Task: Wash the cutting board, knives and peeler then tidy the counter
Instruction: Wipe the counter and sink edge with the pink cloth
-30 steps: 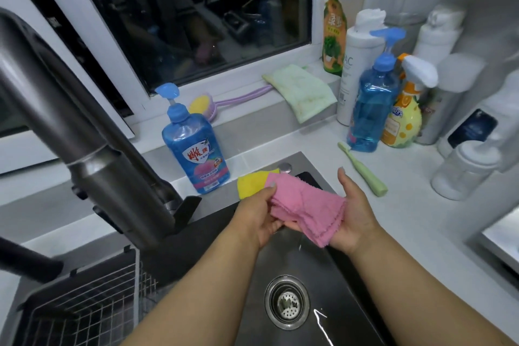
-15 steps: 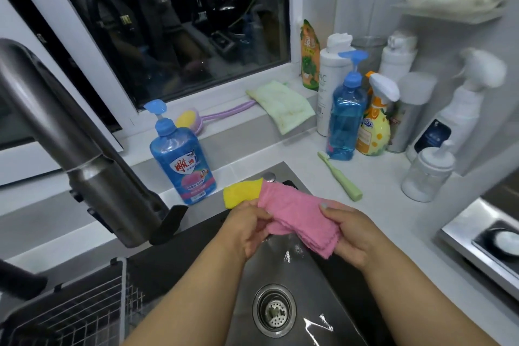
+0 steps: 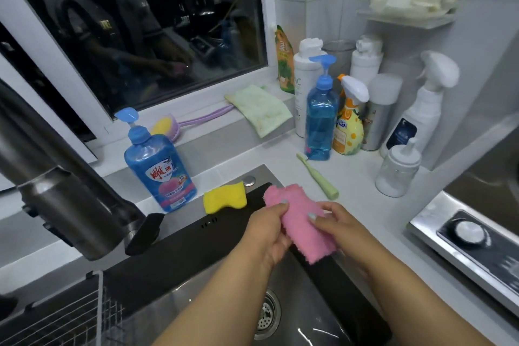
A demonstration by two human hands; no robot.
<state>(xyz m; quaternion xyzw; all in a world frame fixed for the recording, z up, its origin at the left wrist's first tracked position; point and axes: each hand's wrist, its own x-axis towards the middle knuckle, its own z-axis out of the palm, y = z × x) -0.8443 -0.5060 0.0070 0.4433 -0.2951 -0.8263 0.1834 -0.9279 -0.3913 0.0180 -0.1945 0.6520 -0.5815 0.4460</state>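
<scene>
1. Steel first: the big dark faucet [image 3: 64, 191] looms over the sink's left side, and a wire rack [image 3: 56, 317] sits in the sink's near-left corner. No cutting board, knife or peeler shows anywhere in view, so I cannot tell whether the washing is done; my guess is that it is, and the counter tidy is in hand.

2. Along the sink's back edge stands the blue dish soap bottle [image 3: 158, 168], with a yellow sponge [image 3: 224, 198] just to its right, resting on the black rim.

3. Centre now: the left hand [image 3: 266, 233] pinches the near-left side of a pink cloth [image 3: 300, 222], fingers curled onto it. The cloth hangs over the sink's [image 3: 345, 289] back-right corner, partly above the basin.

4. The right hand [image 3: 339, 227] grips the cloth's right side, thumb on top. Both hands are clamped on the same cloth, close together, and it looks folded between them.

5. Right of the sink, the white counter [image 3: 370, 213] has a bare strip open for wiping. A green brush [image 3: 317, 174] lies near the sink's back-right corner and is the first thing in the way.

6. Crowding the counter's back corner: a clear blue pump bottle [image 3: 321, 118], an orange spray bottle [image 3: 348, 126] and a small white jar [image 3: 397, 168].

7. Far right, the stove edge [image 3: 449, 244] hems the strip in. A sweep there needs care.
</scene>
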